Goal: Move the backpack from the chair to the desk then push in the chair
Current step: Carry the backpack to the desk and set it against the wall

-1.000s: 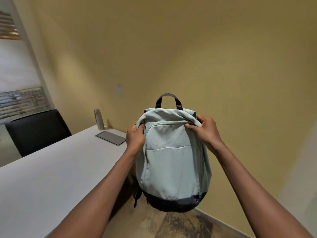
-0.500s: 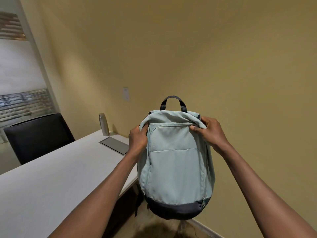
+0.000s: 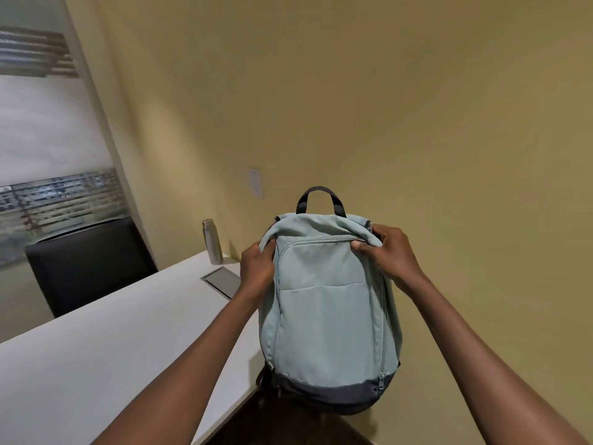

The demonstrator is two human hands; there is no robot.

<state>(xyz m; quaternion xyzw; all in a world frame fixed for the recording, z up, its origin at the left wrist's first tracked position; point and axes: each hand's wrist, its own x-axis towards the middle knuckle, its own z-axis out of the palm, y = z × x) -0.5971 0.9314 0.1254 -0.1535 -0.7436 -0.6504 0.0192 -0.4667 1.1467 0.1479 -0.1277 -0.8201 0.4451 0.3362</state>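
Both my hands grip the backpack point(image 3: 327, 303) at its top corners. My left hand point(image 3: 256, 268) has its fingers point(image 3: 268, 248) curled tight around a fold of cloth at the left shoulder of the bag. My right hand point(image 3: 390, 252) pinches the bunched cloth at the right shoulder, thumb on the front face near the upper zip, fingers wrapped over the top. Neither hand is open; each is closed on fabric.

Backpack: pale blue-green, dark grey base, dark carry handle point(image 3: 321, 199) standing up free above my hands. It hangs upright, front pocket facing me. Its lower left part overlaps the right edge of the desk point(image 3: 96, 358) as I see it. Whether the base rests on anything, I cannot tell.

Desk: white top, running away to the left. On its far end lies a flat grey panel point(image 3: 222, 280), and just beyond that stands a metal bottle point(image 3: 213, 241), upright, near the yellow wall point(image 3: 417, 107).

One black chair point(image 3: 86, 261) sits at the far side of the desk, its back visible above the desktop, well apart from the backpack. A pale plate point(image 3: 255, 183) is fixed to the wall above the bag. Window blinds point(image 3: 57, 200) show at the far left.
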